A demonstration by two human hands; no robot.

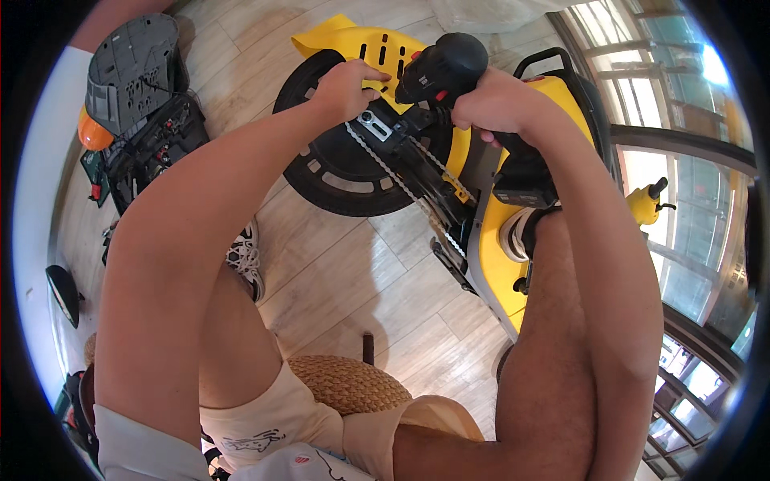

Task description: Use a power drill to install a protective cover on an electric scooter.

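Observation:
My right hand (493,104) grips a black cordless drill (439,68), its front end over a black bracket below the perforated yellow mudguard (377,44). My left hand (349,92) is at the mudguard's lower edge, index finger on the yellow plastic, other fingers curled with whatever they hold hidden. Beneath lie a black wheel (309,180), a silver slotted plate (374,123) and a chain (401,191) on a yellow two-wheeled vehicle (501,280).
Black dismantled panels and parts (132,72) lie on the tiled floor at left, beside an orange rounded object (95,131). A woven seat (345,381) is beneath me. A window with dark frames (690,224) runs along the right. A black mirror-like part (62,293) is at far left.

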